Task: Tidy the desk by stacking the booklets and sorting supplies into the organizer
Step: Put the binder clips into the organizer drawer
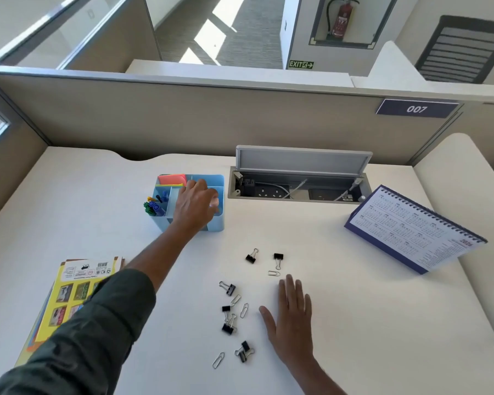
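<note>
A light blue organizer (211, 225) stands at the desk's middle back, holding pens (154, 205) and pink sticky notes (171, 179). My left hand (196, 205) reaches over its right front compartment, fingers curled down; whether it holds anything is hidden. My right hand (290, 317) lies flat and open on the white desk (354, 323). Several black binder clips (228, 327) and silver paper clips (244, 310) lie scattered just left of it. The stack of booklets (72, 295), yellow cover on top, sits at the front left, partly under my left sleeve.
A purple desk calendar (411, 232) stands at the right. An open cable hatch (297, 186) with sockets and wires sits behind the organizer's right side. A beige partition (211, 118) walls the desk's back.
</note>
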